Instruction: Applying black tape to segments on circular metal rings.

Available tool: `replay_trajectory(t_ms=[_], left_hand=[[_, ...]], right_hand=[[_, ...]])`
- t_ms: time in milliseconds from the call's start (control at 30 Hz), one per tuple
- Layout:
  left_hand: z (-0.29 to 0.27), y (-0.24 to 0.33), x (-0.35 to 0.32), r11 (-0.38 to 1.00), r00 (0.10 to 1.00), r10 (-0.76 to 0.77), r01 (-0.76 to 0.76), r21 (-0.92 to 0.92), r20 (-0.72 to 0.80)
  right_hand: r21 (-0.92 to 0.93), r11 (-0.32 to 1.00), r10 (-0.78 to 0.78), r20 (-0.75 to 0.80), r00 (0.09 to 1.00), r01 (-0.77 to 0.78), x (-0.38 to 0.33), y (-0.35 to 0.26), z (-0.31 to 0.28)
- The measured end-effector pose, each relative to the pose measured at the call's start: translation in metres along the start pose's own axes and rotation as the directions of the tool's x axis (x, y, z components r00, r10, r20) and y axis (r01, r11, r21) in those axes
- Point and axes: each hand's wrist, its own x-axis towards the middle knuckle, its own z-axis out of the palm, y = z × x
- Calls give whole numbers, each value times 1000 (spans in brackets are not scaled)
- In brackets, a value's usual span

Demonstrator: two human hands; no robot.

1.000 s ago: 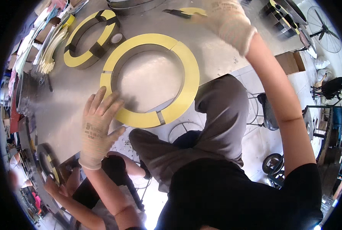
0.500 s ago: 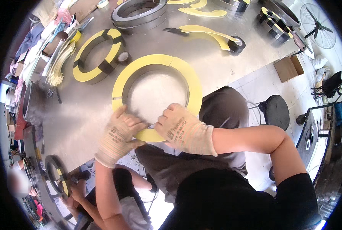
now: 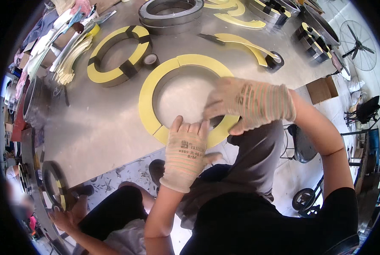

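A large flat yellow ring (image 3: 149, 102) with a dark inner wall lies at the near edge of the metal table. It is made of curved segments with thin seams between them. My left hand (image 3: 185, 155), in a striped work glove, has its fingers hooked over the ring's near rim, with the thumb sticking out to the right. My right hand (image 3: 251, 104), gloved likewise, reaches across the ring's right side. Its fingers extend over the opening, somewhat blurred, and its thumb stands apart near the outer edge. The hands cover part of the ring's right and near sides.
A taped yellow ring (image 3: 98, 76) and a black tape roll (image 3: 150, 60) lie beyond to the left. Grey metal rings (image 3: 171, 21), yellow strips (image 3: 241, 40) and another tape roll (image 3: 275, 61) sit farther back. Another person's hand (image 3: 62, 219) holds a ring (image 3: 49, 178) at lower left.
The yellow ring has turned counterclockwise; its left seam moved to the lower left. My right hand moved from the near rim to the right side. My left hand shifted right along the rim.
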Motion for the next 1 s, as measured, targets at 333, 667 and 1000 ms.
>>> replay_trajectory(t_ms=[333, 667, 1000], left_hand=[[-23, -29, -17, 993, 995, 103, -103, -50, -7], [-8, -17, -24, 997, 993, 77, -79, -18, -92], [-45, 16, -23, 760, 829, -285, -112, -641, -482]], right_hand=[[-161, 795, 604, 126, 787, -585, 205, 105, 46], [279, 822, 547, -146, 824, -496, 111, 51, -16], [971, 210, 638, -49, 768, -113, -12, -112, -43]])
